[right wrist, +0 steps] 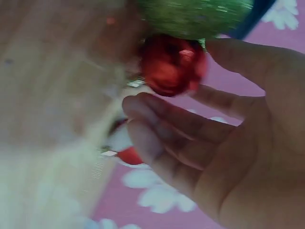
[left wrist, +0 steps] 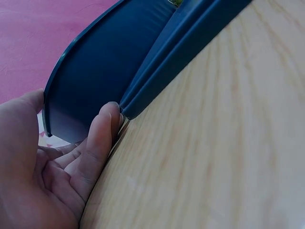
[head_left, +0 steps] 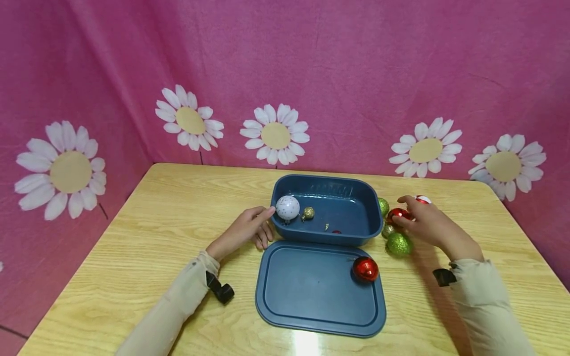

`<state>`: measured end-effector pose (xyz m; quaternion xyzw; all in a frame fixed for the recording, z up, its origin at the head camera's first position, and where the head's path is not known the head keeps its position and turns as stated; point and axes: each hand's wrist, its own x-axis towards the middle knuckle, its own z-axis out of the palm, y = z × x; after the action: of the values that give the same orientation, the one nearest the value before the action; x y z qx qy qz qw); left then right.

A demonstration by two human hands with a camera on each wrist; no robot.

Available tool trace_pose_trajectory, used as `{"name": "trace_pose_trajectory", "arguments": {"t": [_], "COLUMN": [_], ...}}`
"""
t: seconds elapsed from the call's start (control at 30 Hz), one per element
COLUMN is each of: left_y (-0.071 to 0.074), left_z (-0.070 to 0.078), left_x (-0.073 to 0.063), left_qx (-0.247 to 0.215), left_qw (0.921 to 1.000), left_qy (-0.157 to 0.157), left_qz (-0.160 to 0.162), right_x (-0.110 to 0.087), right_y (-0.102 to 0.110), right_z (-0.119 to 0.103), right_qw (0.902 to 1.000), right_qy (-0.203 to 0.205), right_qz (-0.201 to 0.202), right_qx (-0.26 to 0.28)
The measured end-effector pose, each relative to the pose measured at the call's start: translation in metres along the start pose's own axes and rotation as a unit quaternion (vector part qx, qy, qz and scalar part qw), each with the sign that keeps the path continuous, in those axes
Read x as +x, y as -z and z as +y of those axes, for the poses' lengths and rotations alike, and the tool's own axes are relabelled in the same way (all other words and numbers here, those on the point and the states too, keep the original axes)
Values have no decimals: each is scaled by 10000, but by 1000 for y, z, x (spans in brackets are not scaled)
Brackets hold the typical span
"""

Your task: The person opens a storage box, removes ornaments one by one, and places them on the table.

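Observation:
My left hand point(head_left: 246, 228) touches the left end of a dark blue plastic container point(head_left: 327, 238), its thumb at the rim and its loosely bent fingertips low by the base. Inside lie a white speckled ball point(head_left: 287, 207), a small gold ball ornament point(head_left: 308, 213) and a small red piece point(head_left: 336, 232). My right hand point(head_left: 429, 225) reaches over ornaments right of the container, thumb and fingers spread around a shiny red ball point(right wrist: 172, 67). Beside it are glittery green balls point(head_left: 398, 244), a gold one point(head_left: 388, 230) and a red-and-white ornament point(head_left: 423, 199) partly behind the hand.
A flat blue lid point(head_left: 311, 291) lies in front of the container, with another shiny red ball point(head_left: 365, 269) at its right side. The wooden table point(head_left: 178, 198) meets a pink curtain point(head_left: 285, 59) with daisies behind it.

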<state>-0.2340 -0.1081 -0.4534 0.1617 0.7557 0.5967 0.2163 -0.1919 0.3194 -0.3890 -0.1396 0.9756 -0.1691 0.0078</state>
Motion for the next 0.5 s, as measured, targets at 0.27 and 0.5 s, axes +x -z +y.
{"name": "trace_pose_trajectory", "arguments": {"t": [0.27,0.5], "left_y": [0,-1], "left_z": [2,3], "left_x": [0,-1], "left_qx": [108,35], "left_qw": [9999,10000], "left_qy": [-118,-52], "left_qz": [64,30], "right_x": [-4,-7], "right_y": [18,14], "right_z": [-41,-62], "right_qw": [9994,9992], "right_qy": [266,363], "right_qz": [196,168], "right_qx": [51,-77]}}
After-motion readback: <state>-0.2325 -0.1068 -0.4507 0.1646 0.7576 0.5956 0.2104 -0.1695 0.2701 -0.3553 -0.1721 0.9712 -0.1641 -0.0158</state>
